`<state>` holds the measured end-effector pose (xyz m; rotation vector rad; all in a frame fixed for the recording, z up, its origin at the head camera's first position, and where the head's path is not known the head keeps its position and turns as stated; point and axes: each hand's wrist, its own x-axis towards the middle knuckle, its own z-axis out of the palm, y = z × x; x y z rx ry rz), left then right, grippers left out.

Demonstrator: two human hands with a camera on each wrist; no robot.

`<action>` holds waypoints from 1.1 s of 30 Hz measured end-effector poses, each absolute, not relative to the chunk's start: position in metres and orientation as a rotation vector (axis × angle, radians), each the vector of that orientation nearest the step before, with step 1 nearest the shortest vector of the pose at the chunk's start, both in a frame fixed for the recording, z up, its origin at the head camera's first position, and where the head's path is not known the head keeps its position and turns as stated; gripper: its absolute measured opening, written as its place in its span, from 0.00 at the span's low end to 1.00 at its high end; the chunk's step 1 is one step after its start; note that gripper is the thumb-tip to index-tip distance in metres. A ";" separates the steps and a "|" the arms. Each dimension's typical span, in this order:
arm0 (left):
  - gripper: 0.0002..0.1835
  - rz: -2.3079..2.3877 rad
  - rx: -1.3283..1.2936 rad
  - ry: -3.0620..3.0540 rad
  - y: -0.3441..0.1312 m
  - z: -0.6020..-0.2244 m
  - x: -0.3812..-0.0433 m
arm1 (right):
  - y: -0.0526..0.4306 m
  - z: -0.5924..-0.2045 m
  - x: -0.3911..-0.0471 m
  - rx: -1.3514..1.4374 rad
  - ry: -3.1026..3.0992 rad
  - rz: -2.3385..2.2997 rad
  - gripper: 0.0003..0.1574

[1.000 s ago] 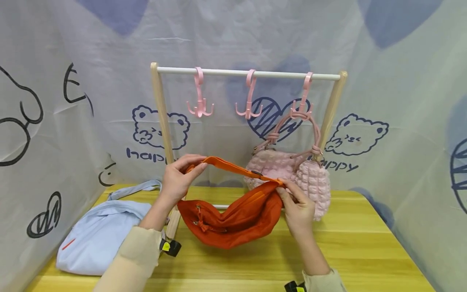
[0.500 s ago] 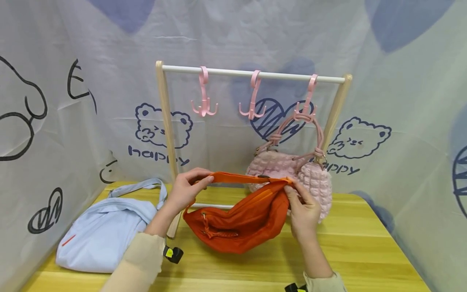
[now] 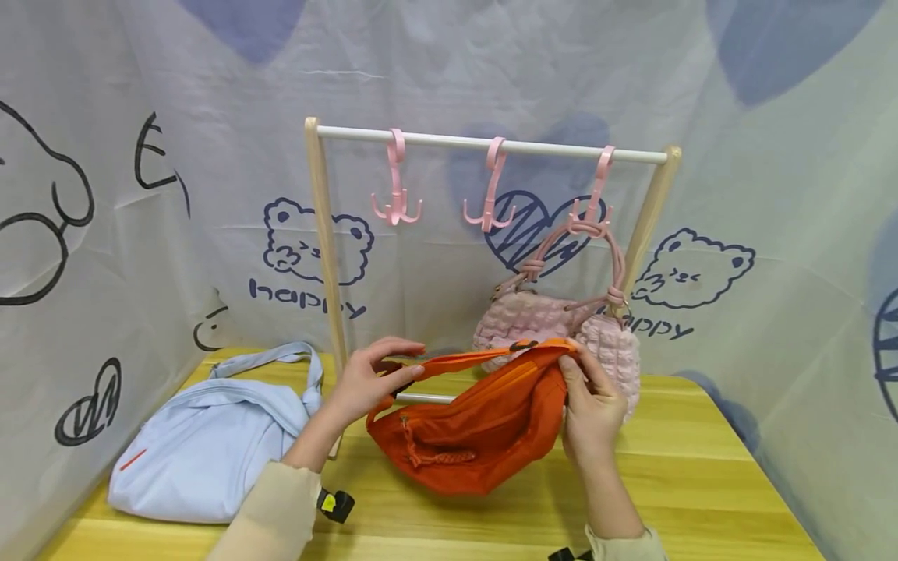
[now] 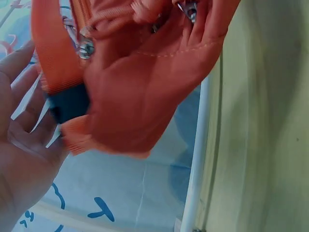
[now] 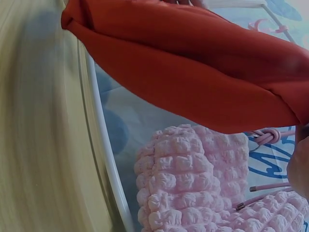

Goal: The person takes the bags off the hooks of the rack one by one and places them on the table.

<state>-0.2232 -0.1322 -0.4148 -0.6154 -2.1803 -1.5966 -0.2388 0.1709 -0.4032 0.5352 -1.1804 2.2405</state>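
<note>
An orange-red waist bag hangs in the air above the table, its braided zip pull facing me. Its right end, where the strap joins, is pinched by my right hand. My left hand is at the strap's left part, with thumb and fingers apart. In the left wrist view the fingers spread beside the strap and its dark buckle. The right wrist view shows the bag's smooth underside; most of the right hand is outside that view.
A rack with a white rail stands behind, bearing pink hooks. A pink quilted bag hangs from the right hook, behind my right hand. A light blue bag lies on the wooden table at left.
Both hands have brought the waist bag lower and slightly right in the view. The left fingers have parted from the thumb, and the strap has sagged. The right hand keeps its pinch.
</note>
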 end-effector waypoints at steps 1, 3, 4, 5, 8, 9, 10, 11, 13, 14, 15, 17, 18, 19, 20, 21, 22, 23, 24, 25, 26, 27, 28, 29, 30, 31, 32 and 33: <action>0.18 -1.579 -0.615 -2.186 -0.133 -0.416 -0.222 | 0.171 -0.403 -0.239 0.529 -1.189 2.236 0.17; 0.20 -1.539 -0.600 -2.202 -0.136 -0.420 -0.219 | 0.171 -0.403 -0.239 0.511 -1.186 2.241 0.16; 0.21 -1.516 -0.590 -2.210 -0.138 -0.422 -0.218 | 0.171 -0.403 -0.239 0.498 -1.182 2.246 0.16; 0.23 -1.493 -0.578 -2.218 -0.139 -0.424 -0.217 | 0.171 -0.402 -0.239 0.479 -1.186 2.244 0.16; 0.27 -1.427 -0.527 -2.263 -0.144 -0.431 -0.215 | 0.172 -0.401 -0.240 0.429 -1.161 2.254 0.15; 0.29 -1.409 -0.515 -2.276 -0.145 -0.434 -0.214 | 0.173 -0.401 -0.240 0.424 -1.137 2.265 0.15; 0.30 -1.389 -0.503 -2.292 -0.146 -0.437 -0.214 | 0.173 -0.400 -0.241 0.427 -1.127 2.255 0.15; 0.30 -1.381 -0.495 -2.307 -0.147 -0.439 -0.214 | 0.173 -0.400 -0.241 0.438 -1.105 2.257 0.15; 0.32 -1.383 -0.487 -2.332 -0.149 -0.445 -0.213 | 0.173 -0.399 -0.242 0.464 -1.063 2.266 0.15; 0.32 -1.394 -0.485 -2.341 -0.149 -0.448 -0.213 | 0.174 -0.399 -0.242 0.482 -1.041 2.273 0.16; 0.32 -1.405 -0.484 -2.350 -0.149 -0.450 -0.213 | 0.174 -0.399 -0.243 0.494 -1.022 2.281 0.15; 0.33 -1.441 -0.489 -2.353 -0.148 -0.453 -0.212 | 0.174 -0.399 -0.243 0.485 -0.994 2.303 0.15; 0.33 -1.459 -0.493 -2.349 -0.148 -0.454 -0.212 | 0.174 -0.399 -0.243 0.465 -0.995 2.305 0.15; 0.34 -1.476 -0.496 -2.340 -0.147 -0.455 -0.212 | 0.175 -0.399 -0.243 0.444 -0.980 2.320 0.15; 0.34 -1.495 -0.494 -2.333 -0.147 -0.455 -0.211 | 0.175 -0.398 -0.243 0.418 -0.978 2.325 0.15; 0.34 -1.522 -0.493 -2.326 -0.146 -0.456 -0.211 | 0.175 -0.398 -0.243 0.392 -0.973 2.334 0.15; 0.34 -1.556 -0.491 -2.319 -0.146 -0.457 -0.210 | 0.175 -0.398 -0.243 0.365 -0.970 2.337 0.15; 0.35 -1.604 -0.490 -2.309 -0.145 -0.457 -0.209 | 0.176 -0.398 -0.243 0.344 -0.966 2.341 0.15; 0.35 -1.649 -0.488 -2.300 -0.145 -0.458 -0.209 | 0.176 -0.398 -0.244 0.327 -0.964 2.343 0.16; 0.36 -1.698 -0.485 -2.289 -0.144 -0.458 -0.208 | 0.176 -0.398 -0.244 0.312 -0.946 2.356 0.16; 0.36 -1.744 -0.481 -2.277 -0.144 -0.459 -0.208 | 0.177 -0.398 -0.244 0.296 -0.941 2.355 0.17; 0.37 -1.782 -0.478 -2.264 -0.143 -0.459 -0.208 | 0.178 -0.397 -0.245 0.283 -0.933 2.356 0.17; 0.37 -1.803 -0.476 -2.257 -0.143 -0.460 -0.208 | 0.178 -0.397 -0.245 0.267 -0.927 2.356 0.17; 0.37 -1.814 -0.472 -2.249 -0.142 -0.460 -0.208 | 0.179 -0.397 -0.246 0.251 -0.918 2.360 0.17; 0.36 -1.808 -0.460 -2.247 -0.142 -0.460 -0.209 | 0.179 -0.397 -0.246 0.238 -0.911 2.362 0.17; 0.35 -1.802 -0.445 -2.245 -0.141 -0.461 -0.209 | 0.180 -0.397 -0.247 0.223 -0.909 2.362 0.17; 0.34 -1.788 -0.429 -2.245 -0.141 -0.461 -0.209 | 0.180 -0.397 -0.247 0.210 -0.911 2.359 0.17; 0.33 -1.777 -0.411 -2.248 -0.141 -0.462 -0.210 | 0.180 -0.396 -0.248 0.200 -0.909 2.362 0.18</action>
